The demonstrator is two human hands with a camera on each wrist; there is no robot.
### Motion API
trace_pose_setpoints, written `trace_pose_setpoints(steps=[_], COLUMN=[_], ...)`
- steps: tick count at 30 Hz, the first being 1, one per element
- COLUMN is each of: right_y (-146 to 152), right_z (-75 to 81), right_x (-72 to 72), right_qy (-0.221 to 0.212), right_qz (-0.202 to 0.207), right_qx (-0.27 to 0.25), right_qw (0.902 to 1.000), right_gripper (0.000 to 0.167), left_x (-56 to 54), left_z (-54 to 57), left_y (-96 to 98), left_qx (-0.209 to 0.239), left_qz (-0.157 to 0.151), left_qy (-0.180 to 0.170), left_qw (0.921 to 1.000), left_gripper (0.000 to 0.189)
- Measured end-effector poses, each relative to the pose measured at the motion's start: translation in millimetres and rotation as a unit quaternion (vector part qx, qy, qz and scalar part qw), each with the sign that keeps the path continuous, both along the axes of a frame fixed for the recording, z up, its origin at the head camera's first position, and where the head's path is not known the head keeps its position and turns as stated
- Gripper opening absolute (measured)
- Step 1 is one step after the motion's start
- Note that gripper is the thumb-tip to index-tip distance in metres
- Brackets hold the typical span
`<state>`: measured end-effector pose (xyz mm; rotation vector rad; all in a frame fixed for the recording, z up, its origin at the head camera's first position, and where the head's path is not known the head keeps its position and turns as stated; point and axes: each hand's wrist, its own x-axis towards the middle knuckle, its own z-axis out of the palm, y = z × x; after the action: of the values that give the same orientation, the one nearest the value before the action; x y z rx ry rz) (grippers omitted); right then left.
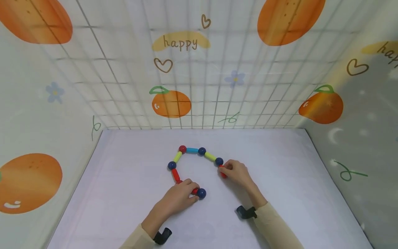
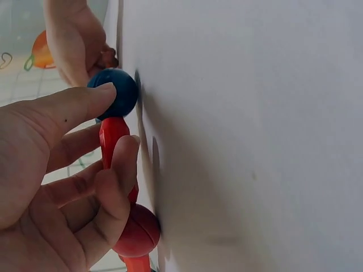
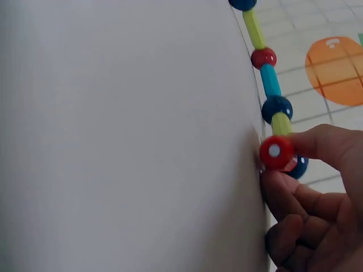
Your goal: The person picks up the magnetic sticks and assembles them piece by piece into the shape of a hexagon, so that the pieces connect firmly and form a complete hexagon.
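Note:
A chain of coloured magnetic sticks and balls lies curved on the white table, with a gap at its near right side. My left hand [image 1: 180,196] holds the near end: its thumb is on the end blue ball [image 2: 116,93] and its fingers curl round a red stick [image 2: 112,139]. Just below these fingers is a red ball [image 2: 142,231], partly hidden in the head view. My right hand [image 1: 238,173] pinches another red stick [image 1: 223,174] beside the chain's right blue ball [image 1: 219,161]. A pale round spot marks that red stick's free end [image 3: 275,151].
Around the far side run a yellow-green stick [image 1: 210,156], a blue ball [image 1: 202,151], a light blue stick [image 1: 192,150] and a red ball [image 1: 182,149]. A printed curtain [image 1: 130,93] borders the white tabletop [image 1: 124,162] at the back and sides.

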<state>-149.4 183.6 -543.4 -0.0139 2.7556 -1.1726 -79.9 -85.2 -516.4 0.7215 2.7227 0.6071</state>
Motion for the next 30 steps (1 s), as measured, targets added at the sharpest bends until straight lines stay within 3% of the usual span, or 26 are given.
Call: trace_pose_setpoints(steps=[7,17,30], right_y=[-13,-24,-34], right_z=[1.1,3.9,-4.1], right_x=[3.9,9.2,17.8], right_qy=[0.002,-0.023,-0.089], right_qz=[-0.009,-0.016,-0.051], right_qx=[-0.011,-0.057,-0.168], right_qw=[0.9999,0.9980,0.9804], right_gripper=[0.026,0.031,0.030], left_x=[-2.0,-2.3,-3.0], left_z=[-2.0,-5.6,-9.1], left_y=[8.3,18.9,25.6], left_qx=[-0.012,-0.015,-0.019], left_qz=[-0.003,0.024,0.044], left_qy=[0.029,0.048,0.075], left_qw=[0.9995,0.9985,0.9960], left_gripper=[0.044,0.043,0.043])
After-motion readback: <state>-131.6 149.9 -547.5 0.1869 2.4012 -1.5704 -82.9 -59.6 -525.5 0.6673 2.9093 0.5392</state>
